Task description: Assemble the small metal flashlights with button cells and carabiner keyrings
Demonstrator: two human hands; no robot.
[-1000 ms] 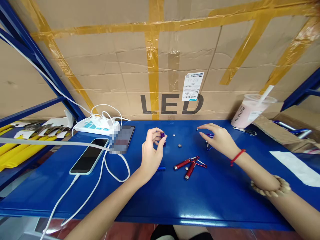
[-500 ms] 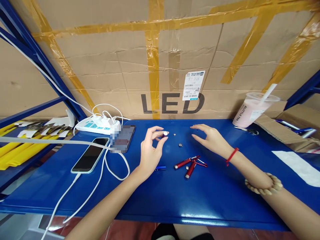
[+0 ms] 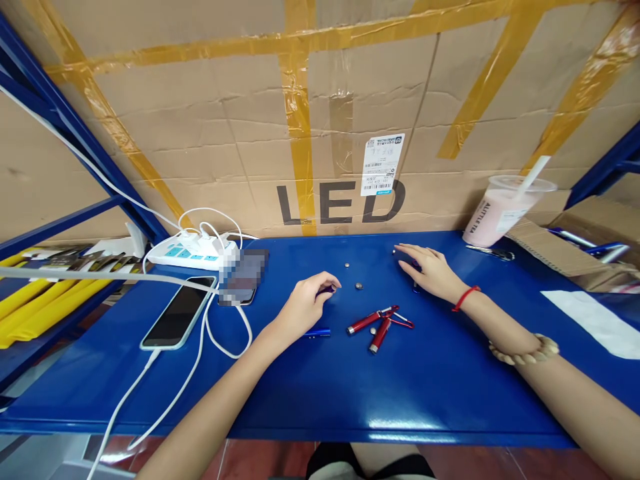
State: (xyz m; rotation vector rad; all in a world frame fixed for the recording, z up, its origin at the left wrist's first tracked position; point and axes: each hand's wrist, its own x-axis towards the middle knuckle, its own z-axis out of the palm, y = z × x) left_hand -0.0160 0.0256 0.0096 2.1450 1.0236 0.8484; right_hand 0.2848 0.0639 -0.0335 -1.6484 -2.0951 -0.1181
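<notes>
My left hand (image 3: 313, 300) is closed in a pinch around a small dark tube (image 3: 326, 290), mostly hidden by the fingers. Below it lies a blue penlight (image 3: 317, 333), partly behind my wrist. My right hand (image 3: 424, 268) is low over the table with thumb and fingers apart, its fingertips by a tiny silvery piece (image 3: 394, 252). A small blue part (image 3: 416, 287) shows beneath that hand. Between the hands are a small round cell (image 3: 347, 265) and a larger silvery one (image 3: 359, 286). Nearer me are two red penlights (image 3: 364, 323) (image 3: 381, 335) with clips, and another small cell (image 3: 373, 331).
At left are a phone (image 3: 177, 313) on a white cable, a second phone (image 3: 245, 277) and a power strip (image 3: 193, 252). A drink cup (image 3: 493, 213) stands at back right beside an open carton (image 3: 590, 233). White paper (image 3: 595, 323) lies at right. A large cardboard box (image 3: 225, 147) stands behind.
My left hand has turned and lowered slightly, so the tube's pale end no longer shows. The right hand has come down toward the table. The view has shifted slightly.
</notes>
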